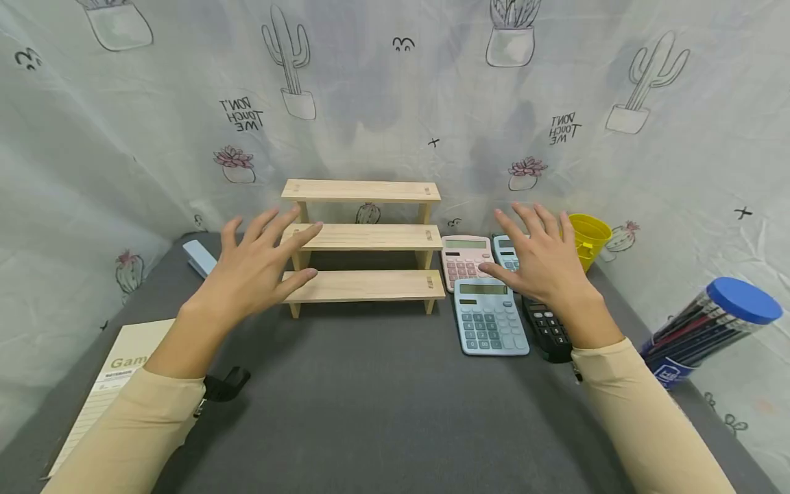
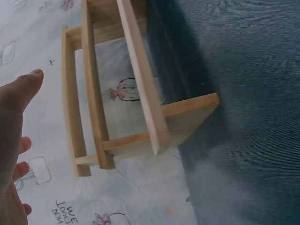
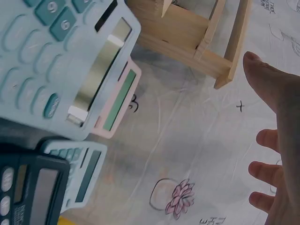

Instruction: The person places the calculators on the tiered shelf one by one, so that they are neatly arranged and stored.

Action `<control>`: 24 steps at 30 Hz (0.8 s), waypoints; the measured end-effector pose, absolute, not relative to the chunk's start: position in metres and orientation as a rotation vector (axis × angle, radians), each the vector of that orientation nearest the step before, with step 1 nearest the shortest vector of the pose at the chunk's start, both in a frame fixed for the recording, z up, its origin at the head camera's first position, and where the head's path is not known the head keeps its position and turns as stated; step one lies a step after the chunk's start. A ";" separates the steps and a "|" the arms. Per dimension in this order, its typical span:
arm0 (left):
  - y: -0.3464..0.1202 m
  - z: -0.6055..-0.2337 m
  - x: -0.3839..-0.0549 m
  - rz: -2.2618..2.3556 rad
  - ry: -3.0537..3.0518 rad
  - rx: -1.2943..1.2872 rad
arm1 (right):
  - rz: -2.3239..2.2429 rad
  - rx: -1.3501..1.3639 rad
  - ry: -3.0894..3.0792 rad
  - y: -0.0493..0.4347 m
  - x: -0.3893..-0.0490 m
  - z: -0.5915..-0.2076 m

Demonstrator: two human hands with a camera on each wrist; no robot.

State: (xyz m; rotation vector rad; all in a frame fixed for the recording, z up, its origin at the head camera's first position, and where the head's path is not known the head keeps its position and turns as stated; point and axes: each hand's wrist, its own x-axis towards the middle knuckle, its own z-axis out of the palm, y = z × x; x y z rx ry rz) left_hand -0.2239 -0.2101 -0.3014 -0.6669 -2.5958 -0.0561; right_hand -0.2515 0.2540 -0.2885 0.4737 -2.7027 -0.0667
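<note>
A three-tier wooden shelf (image 1: pixel 364 283) stands at the back of the dark table. My left hand (image 1: pixel 252 264) hovers by its left end, fingers spread and holding nothing; in the left wrist view the shelf (image 2: pixel 93 93) is apart from the thumb. Over the calculators on the right is my right hand (image 1: pixel 543 264), also spread and holding nothing. Below it lie a large light-blue calculator (image 1: pixel 492 335), a pink calculator (image 1: pixel 464 255), a smaller blue calculator (image 1: pixel 505 248) and a black calculator (image 1: pixel 546 326), partly hidden by the hand and wrist.
Behind the right hand sits a yellow bucket (image 1: pixel 589 233). A blue-lidded tub of pencils (image 1: pixel 703 329) leans at the right edge. On the left are a notebook (image 1: pixel 114 370), partly under the sleeve, and a light-blue object (image 1: pixel 199 257). A printed curtain (image 1: pixel 382 89) hangs behind.
</note>
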 end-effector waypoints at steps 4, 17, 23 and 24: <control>-0.215 -0.306 -0.222 -0.066 -2.591 -0.681 | -0.051 0.451 -2.700 0.262 -0.247 -0.291; -0.230 -0.332 -0.217 -0.146 -2.669 -0.642 | -0.002 0.486 -2.722 0.287 -0.238 -0.315; -0.235 -0.340 -0.218 -0.158 -2.701 -0.621 | 0.082 0.435 -2.805 0.302 -0.233 -0.329; -0.235 -0.341 -0.218 -0.158 -2.713 -0.617 | 0.098 0.424 -2.819 0.305 -0.232 -0.332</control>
